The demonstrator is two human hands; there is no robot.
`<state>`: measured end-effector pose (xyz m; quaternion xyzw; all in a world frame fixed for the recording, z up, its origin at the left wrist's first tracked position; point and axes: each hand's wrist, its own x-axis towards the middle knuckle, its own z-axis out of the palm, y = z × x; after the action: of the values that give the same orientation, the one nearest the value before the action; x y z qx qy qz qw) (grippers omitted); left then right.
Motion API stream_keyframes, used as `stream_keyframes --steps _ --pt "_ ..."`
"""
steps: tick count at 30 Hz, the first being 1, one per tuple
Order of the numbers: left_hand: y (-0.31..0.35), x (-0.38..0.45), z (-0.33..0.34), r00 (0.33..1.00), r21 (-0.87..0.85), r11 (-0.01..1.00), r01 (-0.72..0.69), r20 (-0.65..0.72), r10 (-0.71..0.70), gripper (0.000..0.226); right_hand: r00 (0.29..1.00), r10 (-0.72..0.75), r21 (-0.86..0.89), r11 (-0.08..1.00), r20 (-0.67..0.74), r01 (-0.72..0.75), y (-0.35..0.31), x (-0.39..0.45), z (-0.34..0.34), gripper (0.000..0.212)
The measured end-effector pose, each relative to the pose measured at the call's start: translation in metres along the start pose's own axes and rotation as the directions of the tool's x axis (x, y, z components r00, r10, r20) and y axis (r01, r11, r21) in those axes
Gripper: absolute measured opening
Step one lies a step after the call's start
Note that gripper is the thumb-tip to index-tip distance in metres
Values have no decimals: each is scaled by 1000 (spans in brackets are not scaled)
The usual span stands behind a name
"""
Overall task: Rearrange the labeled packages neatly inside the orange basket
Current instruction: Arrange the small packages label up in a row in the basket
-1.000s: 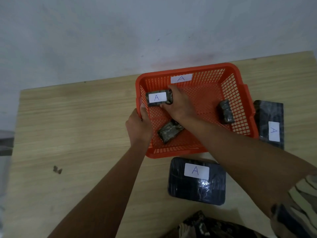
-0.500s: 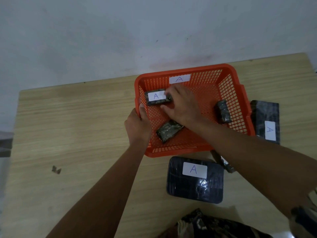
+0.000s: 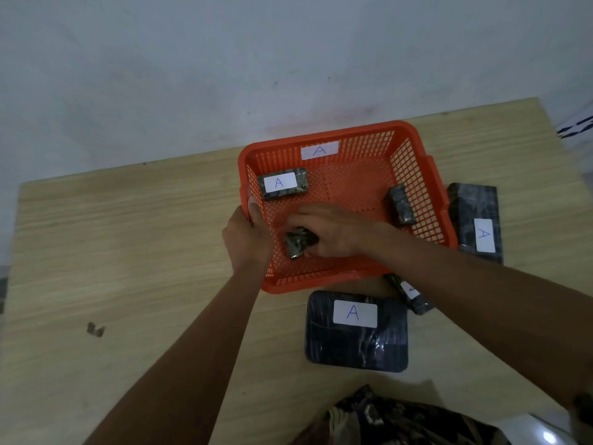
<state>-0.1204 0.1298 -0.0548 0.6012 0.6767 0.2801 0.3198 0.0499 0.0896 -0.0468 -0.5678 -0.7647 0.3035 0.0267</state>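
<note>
Left hand (image 3: 248,239): we grip the basket (image 3: 414,175) by its left rim.
Right hand (image 3: 333,232): we close it on a small pack (image 3: 298,242) at the basket's near left.
Labeled pack (image 3: 282,184): far-left corner, flat.
Third pack (image 3: 399,205): by the right wall.

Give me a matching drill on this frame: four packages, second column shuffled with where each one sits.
Things:
1. small package with visible A label
2. small unlabeled-side package
3. small package under the right hand
4. large rounded package

Places:
a. on the table, in front of the orange basket
b. basket, far left corner
c. basket, near left, right hand closing on it
d. basket, against the right wall

Pairs: 1-b, 2-d, 3-c, 4-a
</note>
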Motion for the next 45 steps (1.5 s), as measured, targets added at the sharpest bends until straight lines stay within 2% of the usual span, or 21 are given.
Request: stream_keyframes --steps 2,4,6,7,9,10,12,13,14,17,21,25,27,30,32,33,35,37,39,42,45 --pt "0 1 0 1000 -3 1000 -3 6 3 52 993 108 260 961 -43 -93 4 -7 -4 66" --pt "-1 2 0 1000 -3 1000 0 17 0 53 964 236 568 813 -121 -128 7 -16 -9 76" --pt "-2 2 0 1000 -3 1000 1 18 -1 52 912 380 823 561 -153 -95 10 -23 -14 76" --pt "-1 1 0 1000 -4 1000 1 15 -1 51 895 431 926 373 -117 -59 11 -25 -16 71" --pt "-1 0 1 1000 -2 1000 3 12 -3 51 901 434 1000 -22 7 3 16 -26 -21 57" --pt "-1 0 1 1000 1 1000 3 14 -3 51 911 409 986 -162 45 24 18 -26 -22 51" --pt "-1 0 1 1000 3 1000 5 16 -5 52 928 366 943 -328 76 52 20 -25 -23 45" --pt "-1 1 1 1000 9 1000 4 15 -4 53 927 365 930 -362 83 59 19 -24 -22 43" --pt "-1 1 1 1000 14 1000 1 12 -1 53 922 376 933 -355 90 54 17 -22 -21 37" --pt "0 0 0 1000 16 1000 -6 4 6 53 872 481 977 -215 91 17 11 -13 -15 24" --pt "1 0 0 1000 24 1000 -9 6 9 52 830 551 981 -190 85 26 8 -6 -8 38" --pt "1 0 1 1000 12 1000 2 11 -2 50 773 632 994 32 58 -101 5 -1 -3 35" --pt "1 -1 1 1000 8 1000 -1 13 1 49 734 677 992 50 51 -115 5 2 -2 34" --pt "0 0 0 1000 19 1000 3 14 -3 50 684 728 989 71 40 -133 5 6 -3 44" --pt "0 -1 0 1000 28 1000 -5 13 5 50 670 742 970 177 -20 -167 6 7 -4 47" --pt "1 -1 1 1000 25 1000 -8 12 8 50 682 728 941 277 -75 -193 6 7 -5 46" --pt "1 -1 1 1000 10 1000 -8 14 8 50 760 630 845 484 -159 -225 8 10 -9 43" --pt "0 -1 0 1000 1 1000 -5 19 5 51 853 495 740 635 -166 -224 8 16 -10 42" --pt "0 0 0 1000 2 1000 -2 24 2 51 916 374 607 765 -145 -217 7 24 -10 49" --pt "0 -1 1 1000 4 1000 1 27 -2 49 947 299 517 833 -118 -198 3 34 -9 66" --pt "0 -1 1 1000 3 1000 12 27 -13 48 959 269 503 843 -84 -192 0 38 -3 55"
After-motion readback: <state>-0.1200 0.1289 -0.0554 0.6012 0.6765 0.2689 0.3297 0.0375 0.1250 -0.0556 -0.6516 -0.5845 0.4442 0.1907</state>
